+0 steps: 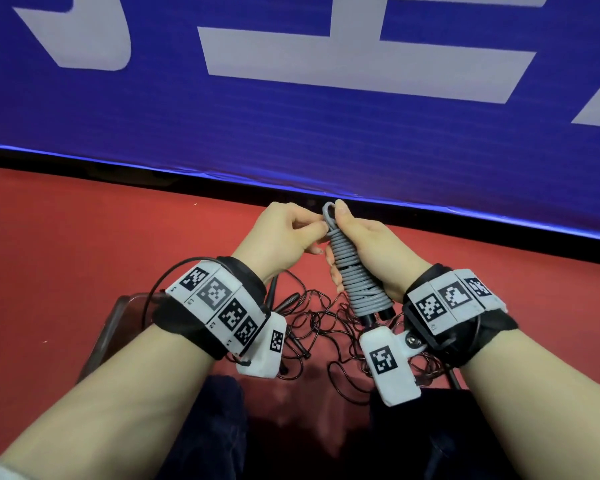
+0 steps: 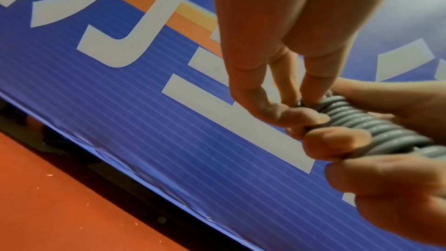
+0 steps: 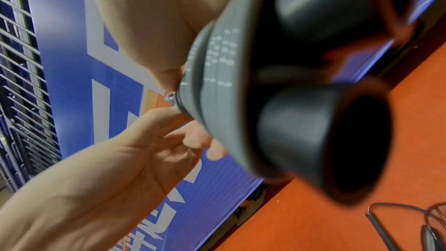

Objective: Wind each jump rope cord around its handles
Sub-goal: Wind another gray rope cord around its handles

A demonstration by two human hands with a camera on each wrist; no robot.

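Note:
A grey jump rope cord is coiled tightly round two black handles held side by side. My right hand grips this bundle about its middle, thumb up near the top loop. My left hand pinches the grey cord at the top of the coil. In the right wrist view the black handle ends fill the frame, with the grey windings behind them. Thin dark jump ropes lie tangled on the red floor below.
A blue banner with white lettering stands just ahead on the red floor. A clear container's edge shows under my left wrist. Slim black handles and cord lie on the floor to the right. My dark trousers are at the bottom.

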